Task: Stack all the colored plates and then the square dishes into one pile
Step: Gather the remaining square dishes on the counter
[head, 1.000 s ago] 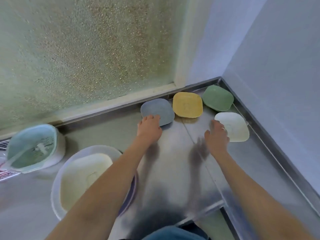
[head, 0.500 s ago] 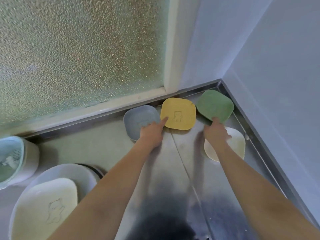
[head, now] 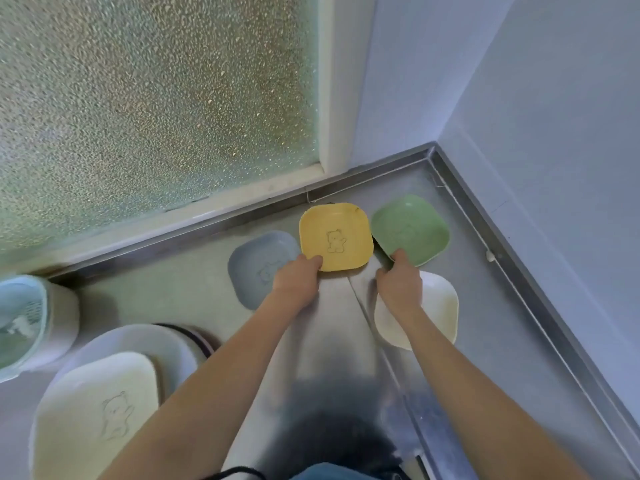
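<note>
I am wearing the only camera on my head, and it is looking forward and steeply down over my outstretched arms at the steel counter (head: 332, 334). It is facing the far corner where the frosted window (head: 156, 98) is meeting the wall (head: 536, 116) at about one o'clock. It is sitting close, with the plates at arm's reach at twelve o'clock. No second view is sharing the scene.

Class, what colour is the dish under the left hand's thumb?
Yellow dish, bear outline, head view.
</note>
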`<state>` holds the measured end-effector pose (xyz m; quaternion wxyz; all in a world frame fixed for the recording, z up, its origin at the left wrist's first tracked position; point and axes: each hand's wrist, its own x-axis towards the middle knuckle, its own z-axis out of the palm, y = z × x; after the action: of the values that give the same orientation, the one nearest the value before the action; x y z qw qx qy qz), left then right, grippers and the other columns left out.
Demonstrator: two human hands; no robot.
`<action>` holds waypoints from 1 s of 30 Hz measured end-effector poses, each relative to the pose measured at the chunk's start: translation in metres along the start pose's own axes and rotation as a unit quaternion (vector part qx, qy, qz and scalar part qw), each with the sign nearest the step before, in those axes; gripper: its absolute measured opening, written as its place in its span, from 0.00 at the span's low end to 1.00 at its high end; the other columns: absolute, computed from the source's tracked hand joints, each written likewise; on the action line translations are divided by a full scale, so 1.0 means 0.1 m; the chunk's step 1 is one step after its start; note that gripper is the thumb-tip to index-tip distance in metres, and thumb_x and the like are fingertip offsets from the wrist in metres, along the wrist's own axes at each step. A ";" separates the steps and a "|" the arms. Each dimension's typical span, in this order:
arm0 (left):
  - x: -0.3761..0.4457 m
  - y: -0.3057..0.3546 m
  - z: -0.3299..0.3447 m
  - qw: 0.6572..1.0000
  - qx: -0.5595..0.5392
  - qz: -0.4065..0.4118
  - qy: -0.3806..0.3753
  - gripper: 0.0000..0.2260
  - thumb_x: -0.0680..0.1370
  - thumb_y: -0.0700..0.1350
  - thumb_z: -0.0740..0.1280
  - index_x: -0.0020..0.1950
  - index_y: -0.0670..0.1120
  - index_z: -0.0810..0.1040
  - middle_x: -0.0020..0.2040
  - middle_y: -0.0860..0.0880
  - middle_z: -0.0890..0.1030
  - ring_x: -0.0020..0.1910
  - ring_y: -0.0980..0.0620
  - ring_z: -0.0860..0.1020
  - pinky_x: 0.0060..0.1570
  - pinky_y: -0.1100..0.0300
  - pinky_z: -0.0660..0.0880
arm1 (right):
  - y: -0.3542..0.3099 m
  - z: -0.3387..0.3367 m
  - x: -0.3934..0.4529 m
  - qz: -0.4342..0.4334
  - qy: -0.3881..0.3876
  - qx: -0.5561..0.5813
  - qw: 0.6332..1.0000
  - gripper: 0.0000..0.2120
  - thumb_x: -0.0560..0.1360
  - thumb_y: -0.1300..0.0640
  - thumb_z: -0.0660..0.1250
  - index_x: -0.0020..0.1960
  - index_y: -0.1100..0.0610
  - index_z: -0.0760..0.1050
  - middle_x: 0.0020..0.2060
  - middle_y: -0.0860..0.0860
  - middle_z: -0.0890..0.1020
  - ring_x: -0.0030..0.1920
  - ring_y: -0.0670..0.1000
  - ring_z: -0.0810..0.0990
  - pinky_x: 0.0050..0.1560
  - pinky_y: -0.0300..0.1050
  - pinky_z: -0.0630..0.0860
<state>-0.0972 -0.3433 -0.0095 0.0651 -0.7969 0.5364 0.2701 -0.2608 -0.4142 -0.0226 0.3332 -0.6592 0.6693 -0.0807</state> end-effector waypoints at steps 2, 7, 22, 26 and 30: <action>-0.21 -0.09 0.06 1.000 -0.018 -0.016 -0.006 0.13 0.78 0.38 0.55 0.60 0.45 0.70 0.55 0.41 0.75 0.51 0.39 0.77 0.40 0.52 0.68 | -0.01 0.11 -0.19 -0.013 -0.013 0.002 1.000 0.12 0.73 0.62 0.60 0.56 0.60 0.67 0.39 0.55 0.74 0.39 0.58 0.72 0.37 0.46 0.67; -0.66 -0.26 0.21 0.999 -0.018 -0.019 -0.040 0.13 0.77 0.38 0.56 0.61 0.46 0.70 0.55 0.42 0.78 0.51 0.41 0.78 0.39 0.54 0.68 | -0.03 0.37 -0.64 -0.040 -0.033 0.000 0.999 0.07 0.75 0.60 0.60 0.53 0.59 0.66 0.38 0.55 0.75 0.39 0.57 0.73 0.36 0.46 0.66; -1.22 -0.41 0.27 0.995 -0.025 0.053 -0.079 0.34 0.77 0.40 0.60 0.78 0.53 0.47 0.63 0.41 0.75 0.59 0.41 0.75 0.53 0.49 0.74 | 0.04 0.32 -0.89 -0.056 0.101 -0.079 0.990 0.06 0.77 0.60 0.59 0.44 0.62 0.72 0.36 0.58 0.79 0.33 0.55 0.72 0.31 0.44 0.63; -1.32 -0.55 0.15 0.990 -0.138 0.029 0.002 0.22 0.80 0.44 0.57 0.75 0.47 0.61 0.65 0.41 0.75 0.63 0.41 0.74 0.61 0.50 0.71 | -0.11 0.29 -1.14 -0.157 0.137 -0.038 0.977 0.07 0.76 0.61 0.61 0.40 0.62 0.70 0.28 0.54 0.74 0.30 0.56 0.70 0.30 0.44 0.62; -1.50 -0.74 -0.13 0.927 -0.312 -0.072 0.196 0.15 0.82 0.48 0.54 0.63 0.43 0.72 0.55 0.39 0.80 0.55 0.39 0.78 0.52 0.51 0.73 | -0.32 0.47 -1.53 -0.280 0.093 -0.009 0.955 0.07 0.75 0.61 0.64 0.39 0.60 0.71 0.26 0.52 0.72 0.27 0.54 0.68 0.29 0.45 0.62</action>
<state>-0.0689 -0.1949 0.0626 -0.2745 -0.8504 0.3681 0.2568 -0.2219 -0.2594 0.0107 0.2272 -0.8127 0.4869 -0.2256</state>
